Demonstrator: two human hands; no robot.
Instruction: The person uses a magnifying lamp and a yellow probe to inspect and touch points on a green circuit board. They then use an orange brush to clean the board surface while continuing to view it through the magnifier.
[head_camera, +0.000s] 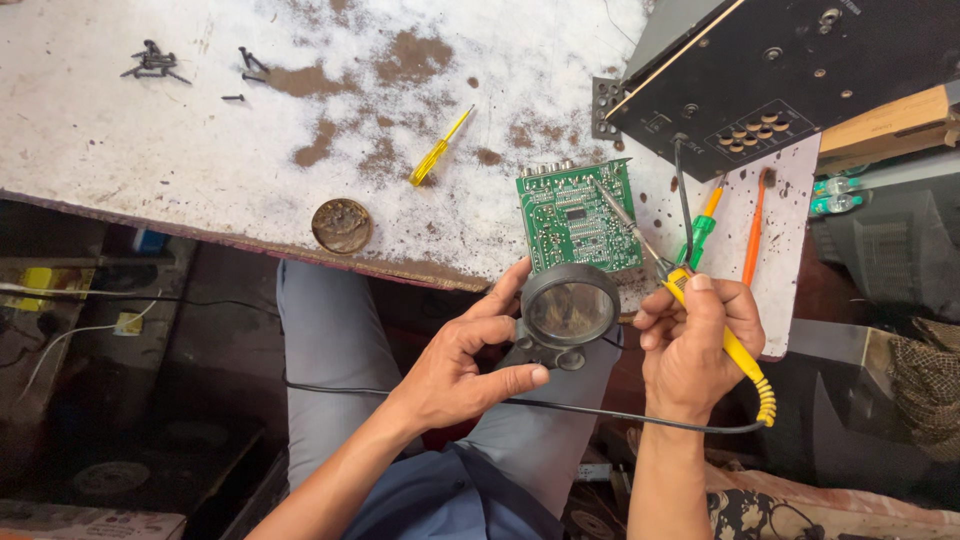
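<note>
A round magnifier (568, 308) is gripped by the left hand (465, 365) just below the green circuit board (578, 216) at the table (120, 140) edge; a yellow soldering iron (700, 310) is clasped in the right hand (695, 345), its tip over the board. Lens and tip are best kept steady, judging by this

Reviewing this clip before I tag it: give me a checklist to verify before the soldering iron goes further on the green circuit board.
1. Right hand grips the yellow-handled soldering iron: ok.
2. Iron's metal tip rests over the green circuit board: ok; exact contact point cannot tell.
3. Left hand holds the round black magnifier by the board's near edge: ok.
4. Board lies flat on the worn white tabletop: ok.
5. Iron's black cord crosses the lap, free of the tip: ok.
6. Tip hot: cannot tell.
</note>
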